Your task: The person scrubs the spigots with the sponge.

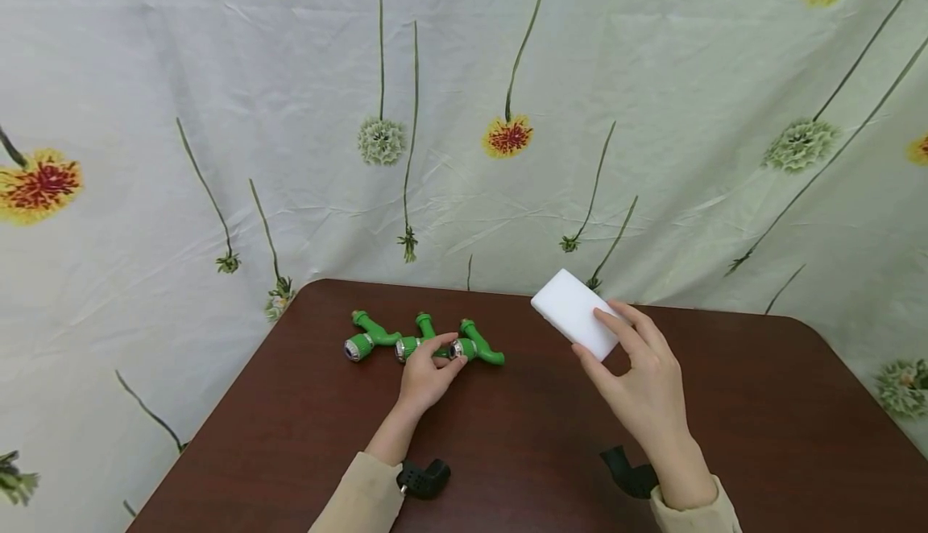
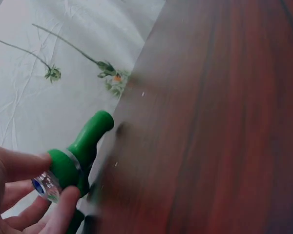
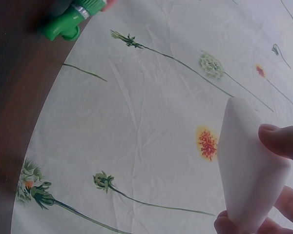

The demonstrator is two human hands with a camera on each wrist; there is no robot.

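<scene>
My left hand (image 1: 426,380) pinches the knob end of the rightmost green faucet (image 1: 487,351). In the left wrist view, thumb and fingers sit around the silver-ringed end of this faucet (image 2: 85,144), with its spout pointing away. Two more green faucets lie to its left on the table: a middle one (image 1: 426,327), partly hidden by the hand, and a left one (image 1: 373,330). My right hand (image 1: 648,380) holds a white rectangular sponge block (image 1: 573,307) up above the table, tilted. The right wrist view shows this white block (image 3: 249,165) between thumb and fingers.
The dark brown wooden table (image 1: 536,452) has rounded far corners. Right behind its far edge hangs a pale cloth (image 1: 464,195) printed with flowers. Black wrist straps (image 1: 424,479) are worn at both sleeves.
</scene>
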